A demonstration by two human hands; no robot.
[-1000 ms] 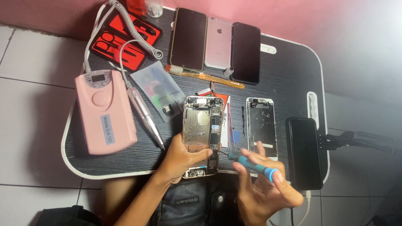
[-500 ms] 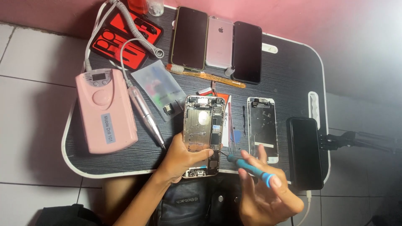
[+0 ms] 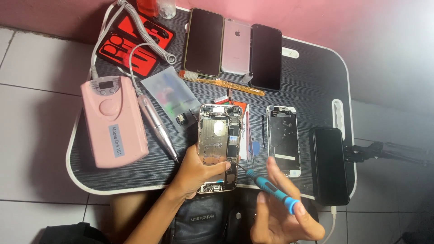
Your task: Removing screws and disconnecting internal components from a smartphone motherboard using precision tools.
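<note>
The left hand [image 3: 195, 174] clasps the opened phone body [image 3: 220, 147] by its lower edge, fingers curled. At four o'clock, the right hand [image 3: 280, 216] loosely pinches a blue screwdriver [image 3: 267, 187], its tip touching the phone.

1. The right hand [image 3: 282, 212] has tilted the blue screwdriver [image 3: 266, 187] so its tip now points into the lower part of the opened phone [image 3: 219, 147].
2. The right hand's fingers [image 3: 275, 174] have spread a little wider.
</note>
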